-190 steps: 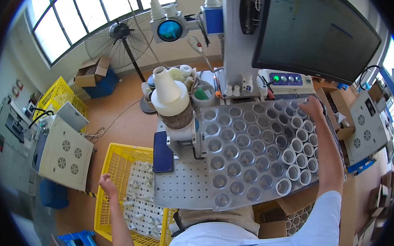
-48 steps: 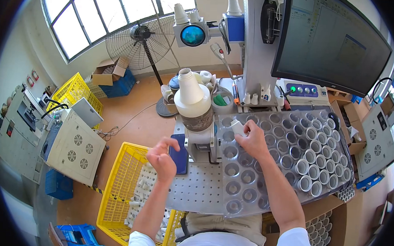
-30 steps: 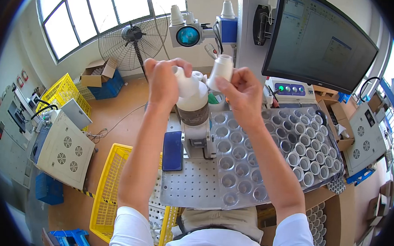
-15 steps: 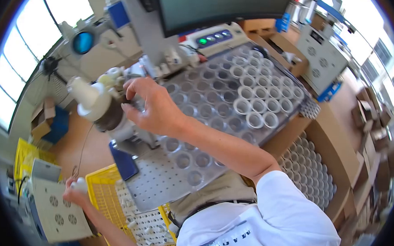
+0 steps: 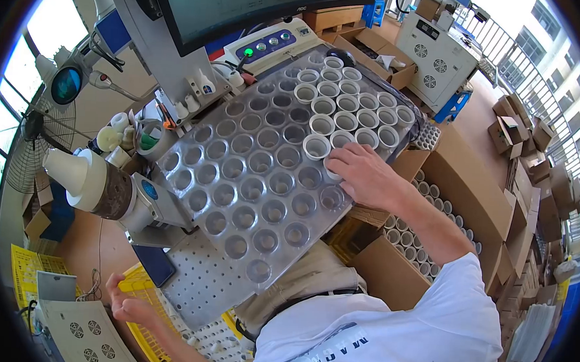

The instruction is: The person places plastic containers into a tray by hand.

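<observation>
My right hand [image 5: 367,180] is at the right front of the clear plastic tray [image 5: 240,198], its fingers closed on a white cup mostly hidden beneath them. White cups [image 5: 317,146] with grey insides stand in the tray's right part, right beside that hand. The round pockets in the left and middle of the tray hold no white cups. Over by the yellow basket [image 5: 139,334], my left hand [image 5: 131,305] is low at the left with its fingers apart, and nothing shows in it.
A machine head with a white round part [image 5: 87,177] stands left of the tray. Behind are a monitor [image 5: 259,15] and a control box with a lit green button [image 5: 267,45]. An open carton [image 5: 397,272] of cups is at the right. A perforated plate [image 5: 206,275] lies in front.
My right hand has moved from the machine head to the cups at the tray's right. The white piece seen in my left hand no longer shows there. The view has shifted.
</observation>
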The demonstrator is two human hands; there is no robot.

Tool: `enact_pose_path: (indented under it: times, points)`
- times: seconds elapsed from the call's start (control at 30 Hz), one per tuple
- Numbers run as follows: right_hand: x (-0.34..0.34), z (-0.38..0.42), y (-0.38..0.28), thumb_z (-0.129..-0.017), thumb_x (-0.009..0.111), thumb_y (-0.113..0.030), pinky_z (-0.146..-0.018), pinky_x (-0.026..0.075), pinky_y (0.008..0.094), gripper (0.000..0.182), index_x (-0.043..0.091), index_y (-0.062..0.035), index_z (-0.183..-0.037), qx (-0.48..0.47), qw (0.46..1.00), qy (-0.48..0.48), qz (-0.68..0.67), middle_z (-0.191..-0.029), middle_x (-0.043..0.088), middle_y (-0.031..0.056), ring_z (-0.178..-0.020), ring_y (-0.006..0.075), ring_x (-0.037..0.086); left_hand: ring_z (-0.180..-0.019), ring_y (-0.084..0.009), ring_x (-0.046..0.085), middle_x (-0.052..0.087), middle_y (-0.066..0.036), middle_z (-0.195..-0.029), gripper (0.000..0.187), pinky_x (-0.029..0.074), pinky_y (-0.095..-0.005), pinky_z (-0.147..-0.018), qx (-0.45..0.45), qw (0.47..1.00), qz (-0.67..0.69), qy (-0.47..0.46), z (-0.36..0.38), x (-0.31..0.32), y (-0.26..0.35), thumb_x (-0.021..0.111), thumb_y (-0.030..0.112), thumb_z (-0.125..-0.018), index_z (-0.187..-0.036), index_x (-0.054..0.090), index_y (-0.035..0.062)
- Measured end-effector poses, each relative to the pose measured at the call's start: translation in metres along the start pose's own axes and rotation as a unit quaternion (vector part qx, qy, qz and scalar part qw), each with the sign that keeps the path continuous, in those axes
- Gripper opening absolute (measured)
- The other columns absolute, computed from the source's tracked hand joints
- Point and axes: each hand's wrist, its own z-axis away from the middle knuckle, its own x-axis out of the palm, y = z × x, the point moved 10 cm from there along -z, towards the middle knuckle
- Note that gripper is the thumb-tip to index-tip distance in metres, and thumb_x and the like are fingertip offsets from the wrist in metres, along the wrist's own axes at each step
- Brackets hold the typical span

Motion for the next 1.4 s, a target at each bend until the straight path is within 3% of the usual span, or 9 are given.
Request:
enact_pose_path:
  times: [0.1,0.2,0.37,0.4,0.57,0.73,0.93,1.13,1.4]
  points:
    - [-0.001,-0.003,-0.001,-0.076,0.068,-0.003,-0.094,0.045,0.0401,0.03,0.062,-0.0063,-0.105,-0.008,1.0,0.004,0.005,-0.116,0.06,0.0085,-0.113,0.0268,0.054,-0.078,-0.0271,0.06,0.063,-0.018,-0.087,0.032,0.051,-0.0365,-0.079,0.189,0.969,-0.031,-0.155,0.035,0.064,0.023,0.039,0.011,-0.063,-0.077,0.058,-0.0106]
    - [0.003,-0.004,0.002,-0.076,0.067,-0.003,-0.093,0.045,0.0399,0.021,0.063,-0.0048,-0.097,-0.027,1.0,-0.007,0.002,-0.115,0.06,0.0105,-0.113,0.0274,0.054,-0.075,-0.0275,0.059,0.063,-0.019,-0.084,0.031,0.049,-0.0349,-0.075,0.189,0.959,-0.011,-0.212,0.071,0.104,0.035,0.041,0.012,-0.062,-0.076,0.056,-0.0112]
    - [-0.053,-0.018,-0.021,-0.077,0.067,-0.004,-0.093,0.044,0.0414,0.012,0.063,-0.0015,-0.087,-0.037,0.997,0.019,-0.068,-0.113,0.06,0.0148,-0.112,0.0334,0.054,-0.078,-0.0279,0.063,0.064,-0.018,-0.083,0.037,0.049,-0.0342,-0.072,0.172,0.941,0.028,-0.291,0.104,0.122,0.02,0.043,0.023,-0.085,-0.082,0.058,-0.0102]
    - [-0.063,-0.026,-0.038,-0.077,0.067,-0.004,-0.093,0.044,0.0414,0.012,0.063,-0.0015,-0.087,-0.077,0.993,0.026,-0.082,-0.113,0.06,0.0148,-0.112,0.0334,0.054,-0.078,-0.0283,0.063,0.064,-0.017,-0.083,0.04,0.049,-0.0345,-0.072,0.16,0.941,0.017,-0.297,0.106,0.119,0.009,0.042,0.027,-0.089,-0.084,0.059,-0.0088]
    - [-0.04,-0.11,-0.088,-0.079,0.067,-0.012,-0.097,0.046,0.0425,0.026,0.065,-0.0023,-0.103,-0.046,0.969,-0.055,-0.235,-0.112,0.063,0.0184,-0.109,0.0371,0.058,-0.078,-0.0346,0.061,0.061,-0.017,-0.082,0.022,0.049,-0.0371,-0.075,0.144,0.947,-0.025,-0.285,0.109,0.119,-0.016,0.044,0.007,-0.07,-0.084,0.058,-0.0019]
    - [0.027,-0.209,-0.139,-0.081,0.067,-0.023,-0.095,0.048,0.0413,0.054,0.058,-0.0056,-0.131,-0.125,0.943,0.035,-0.307,-0.105,0.062,0.0213,-0.104,0.0388,0.059,-0.08,-0.0379,0.06,0.061,-0.018,-0.083,0.025,0.049,-0.0365,-0.078,0.098,0.944,-0.045,-0.313,0.112,0.123,-0.023,0.043,0.003,-0.063,-0.083,0.057,-0.0013]
    - [0.069,-0.244,-0.136,-0.075,0.074,-0.018,-0.089,0.049,0.0426,0.049,0.054,-0.0028,-0.117,-0.039,0.892,0.152,-0.424,-0.1,0.061,0.0223,-0.098,0.04,0.061,-0.077,-0.0334,0.062,0.062,-0.018,-0.078,0.026,0.049,-0.0322,-0.078,0.082,0.958,-0.054,-0.27,0.108,0.119,-0.022,0.039,0.004,-0.06,-0.078,0.057,-0.0032]
    - [0.088,-0.237,-0.125,-0.073,0.076,-0.013,-0.075,0.048,0.0459,0.036,0.047,-0.0034,-0.094,0.01,0.89,0.112,-0.441,-0.086,0.06,0.0204,-0.081,0.042,0.061,-0.08,-0.037,0.061,0.062,-0.018,-0.081,0.022,0.05,-0.0361,-0.078,0.061,0.95,-0.06,-0.302,0.107,0.124,-0.024,0.044,0.006,-0.065,-0.079,0.058,-0.0024]
    - [0.083,-0.235,-0.127,-0.074,0.075,-0.014,-0.071,0.047,0.0457,0.034,0.046,-0.0035,-0.088,0.001,0.9,0.109,-0.421,-0.081,0.059,0.0214,-0.078,0.0426,0.06,-0.079,-0.0359,0.062,0.062,-0.018,-0.08,0.023,0.05,-0.0346,-0.077,0.052,0.953,-0.056,-0.294,0.106,0.121,-0.029,0.043,0.006,-0.064,-0.079,0.058,-0.0028]
